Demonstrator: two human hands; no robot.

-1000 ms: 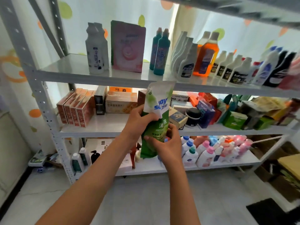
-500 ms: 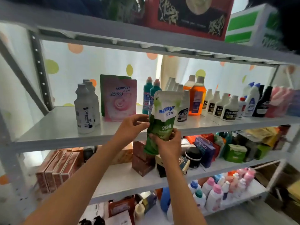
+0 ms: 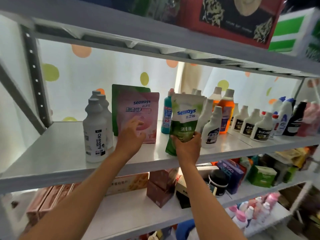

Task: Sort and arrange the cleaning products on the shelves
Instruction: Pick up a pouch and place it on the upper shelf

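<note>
The right hand [image 3: 187, 147] grips the green pouch [image 3: 184, 122] low over the shelf [image 3: 60, 153], not yet placed; the left hand [image 3: 132, 135], fingers apparently loose, reaches the pink pouch [image 3: 138, 108].

In the right hand [image 3: 187, 148], the green and white pouch [image 3: 184, 122] is showing a smooth, flexible plastic film with a soft sheen, creasing a little under the fingers. Just beyond the left hand [image 3: 131, 135], the pink pouch [image 3: 138, 116] is looking like the same glossy film. Under both hands, the shelf board [image 3: 60, 153] is appearing as smooth painted metal, pale grey and faintly reflecting. Left of the left hand, the white bottles [image 3: 96, 129] are reading as matt plastic. Right of the right hand, the orange bottle [image 3: 226, 113] is looking translucent and glossy.
</note>
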